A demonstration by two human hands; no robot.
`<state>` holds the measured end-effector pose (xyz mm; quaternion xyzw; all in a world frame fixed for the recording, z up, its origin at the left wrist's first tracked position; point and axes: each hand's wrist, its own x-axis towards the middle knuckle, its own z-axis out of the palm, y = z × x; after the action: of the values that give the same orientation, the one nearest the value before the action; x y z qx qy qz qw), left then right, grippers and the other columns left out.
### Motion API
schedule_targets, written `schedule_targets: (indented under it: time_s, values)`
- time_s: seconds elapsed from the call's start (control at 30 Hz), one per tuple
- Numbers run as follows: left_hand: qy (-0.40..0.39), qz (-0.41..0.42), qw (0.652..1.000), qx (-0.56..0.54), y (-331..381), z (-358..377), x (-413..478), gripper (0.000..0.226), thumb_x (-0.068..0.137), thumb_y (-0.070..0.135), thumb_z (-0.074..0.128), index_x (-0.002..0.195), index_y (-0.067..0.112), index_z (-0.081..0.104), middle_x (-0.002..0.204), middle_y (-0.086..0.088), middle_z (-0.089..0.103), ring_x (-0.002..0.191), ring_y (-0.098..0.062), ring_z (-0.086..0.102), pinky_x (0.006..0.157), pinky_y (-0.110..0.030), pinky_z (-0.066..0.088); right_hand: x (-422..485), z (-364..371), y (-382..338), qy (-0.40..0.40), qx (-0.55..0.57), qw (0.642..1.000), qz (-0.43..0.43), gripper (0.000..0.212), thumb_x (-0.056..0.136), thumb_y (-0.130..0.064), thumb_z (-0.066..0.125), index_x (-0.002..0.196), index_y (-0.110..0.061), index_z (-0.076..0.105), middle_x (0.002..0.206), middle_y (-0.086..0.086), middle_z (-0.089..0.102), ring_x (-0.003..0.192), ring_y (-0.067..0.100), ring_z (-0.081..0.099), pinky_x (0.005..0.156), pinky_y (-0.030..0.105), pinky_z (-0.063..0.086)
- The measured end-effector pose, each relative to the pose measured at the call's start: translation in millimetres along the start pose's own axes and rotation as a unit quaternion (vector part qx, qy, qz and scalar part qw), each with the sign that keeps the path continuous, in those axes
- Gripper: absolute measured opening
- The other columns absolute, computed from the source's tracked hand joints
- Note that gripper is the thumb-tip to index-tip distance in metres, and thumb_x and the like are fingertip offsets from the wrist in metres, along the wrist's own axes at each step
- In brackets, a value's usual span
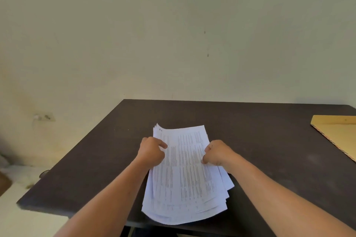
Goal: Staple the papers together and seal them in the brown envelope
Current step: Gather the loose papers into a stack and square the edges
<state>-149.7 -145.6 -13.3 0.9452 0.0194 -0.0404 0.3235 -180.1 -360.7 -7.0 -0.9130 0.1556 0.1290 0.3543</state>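
**Obs 1:** Forearms enter from the bottom of the frame, both reaching up to mid-frame. Left hand [152, 151] on the left edge of the paper stack [185, 175], fingers curled, thumb laid on the top sheet. Right hand [216, 153] on the right edge, fingers bent around the margin. Both grasping the stack.

**Obs 2:** Condition of the stack?

**Obs 1:** Printed sheets, dense columns of text. Not squared: lower edges fan out at the bottom centre of the frame, and the near corner hangs past the front edge of the dark table [269, 140]. Upper left corner curls upward. Whether the stack is lifted or resting flat, cannot tell.

**Obs 2:** Any staple in it?

**Obs 1:** None that I can make out; a small dark mark shows near the upper left corner, too small to read. No stapler in frame.

**Obs 2:** Envelope?

**Obs 1:** Brown envelope [336, 134] at the right edge of the frame, flat on the table, well apart from the papers, partly cut off. Appears untouched.

**Obs 2:** Progress, then?

**Obs 1:** Early, by my reading. Hands seem to be gathering and aligning the sheets. Left to do: square the edges, staple, slide the papers into the envelope, seal it.
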Motion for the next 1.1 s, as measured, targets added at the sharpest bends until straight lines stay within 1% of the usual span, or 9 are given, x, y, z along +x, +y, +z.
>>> schedule_targets:
  time_s: [0.17, 0.27, 0.37, 0.53, 0.63, 0.73, 0.83, 0.93, 1.1]
  values:
    - [-0.029, -0.027, 0.992, -0.12, 9, -7, 0, 0.035, 0.093, -0.005, 0.057, 0.113, 0.02, 0.073, 0.142, -0.012, 0.052, 0.07, -0.008, 0.058, 0.046, -0.012, 0.048, -7, -9, 4, 0.027, 0.027, 0.999, -0.019, 0.018, 0.087, -0.01, 0.071, 0.103, -0.009, 0.063, 0.102, 0.008, 0.065, 0.095, 0.021, 0.066, 0.087, 0.034, 0.056]
    - [-0.062, 0.007, 0.965, -0.254, 23, -18, -3, 0.029, 0.095, 0.001, 0.059, 0.109, 0.021, 0.073, 0.135, -0.013, 0.057, 0.095, -0.024, 0.068, 0.078, -0.04, 0.062, -6, -19, 10, 0.018, 0.145, 0.989, -0.029, 0.012, 0.084, -0.005, 0.074, 0.091, -0.008, 0.065, 0.097, 0.002, 0.064, 0.091, 0.017, 0.06, 0.086, 0.037, 0.054]
    - [-0.065, 0.056, 0.931, -0.354, 46, -36, -6, 0.027, 0.095, 0.007, 0.06, 0.106, 0.026, 0.075, 0.127, -0.005, 0.06, 0.1, -0.027, 0.069, 0.079, -0.045, 0.062, -7, -38, 9, 0.021, 0.247, 0.966, -0.074, 0.01, 0.085, -0.001, 0.073, 0.092, -0.007, 0.071, 0.106, 0.0, 0.066, 0.093, 0.012, 0.059, 0.08, 0.027, 0.046]
    - [0.104, 0.202, 0.905, -0.358, 98, -67, 1, 0.057, 0.092, 0.007, 0.066, 0.133, 0.038, 0.041, 0.119, -0.001, 0.059, 0.101, -0.021, 0.068, 0.071, -0.03, 0.062, -14, -102, -12, 0.251, 0.243, 0.906, -0.24, 0.015, 0.092, -0.002, 0.065, 0.101, -0.014, 0.065, 0.105, -0.009, 0.063, 0.101, 0.015, 0.062, 0.08, 0.02, 0.051]
    - [0.141, 0.184, 0.866, -0.443, 127, -75, 5, 0.084, 0.088, 0.013, 0.073, 0.143, 0.043, 0.019, 0.111, 0.003, 0.057, 0.092, -0.014, 0.069, 0.072, -0.035, 0.059, -27, -131, -23, 0.335, 0.233, 0.864, -0.295, 0.033, 0.092, -0.008, 0.067, 0.115, -0.017, 0.046, 0.098, -0.017, 0.057, 0.088, 0.0, 0.061, 0.073, 0.01, 0.048]
    - [0.087, 0.175, 0.876, -0.442, 136, -60, 8, 0.043, 0.092, 0.014, 0.069, 0.13, 0.018, 0.051, 0.103, 0.006, 0.068, 0.1, -0.019, 0.07, 0.069, -0.025, 0.058, -29, -135, -12, 0.315, 0.263, 0.872, -0.268, 0.048, 0.091, -0.013, 0.068, 0.127, -0.024, 0.038, 0.094, -0.004, 0.065, 0.08, 0.005, 0.065, 0.065, 0.017, 0.049]
    - [0.063, 0.174, 0.906, -0.38, 128, -31, 7, 0.011, 0.097, 0.02, 0.062, 0.108, 0.022, 0.062, 0.094, 0.012, 0.069, 0.096, -0.014, 0.069, 0.073, -0.025, 0.057, -23, -122, 10, 0.267, 0.232, 0.907, -0.229, 0.031, 0.095, -0.017, 0.063, 0.123, -0.025, 0.055, 0.102, -0.008, 0.067, 0.096, 0.015, 0.067, 0.078, 0.025, 0.052]
    - [0.069, 0.169, 0.912, -0.368, 124, -13, 10, 0.014, 0.097, 0.03, 0.06, 0.11, 0.025, 0.062, 0.1, 0.01, 0.071, 0.096, -0.014, 0.069, 0.082, -0.035, 0.058, -22, -113, 21, 0.229, 0.228, 0.921, -0.216, 0.031, 0.099, -0.016, 0.055, 0.129, -0.022, 0.062, 0.108, -0.013, 0.065, 0.108, 0.016, 0.063, 0.088, 0.028, 0.049]
    - [0.111, 0.18, 0.898, -0.386, 135, -9, 10, 0.03, 0.099, 0.04, 0.052, 0.122, 0.021, 0.052, 0.111, 0.004, 0.066, 0.1, -0.015, 0.066, 0.075, -0.03, 0.056, -23, -120, 17, 0.217, 0.296, 0.906, -0.211, 0.028, 0.099, -0.014, 0.052, 0.124, -0.025, 0.059, 0.113, -0.011, 0.066, 0.099, 0.007, 0.063, 0.078, 0.022, 0.05]
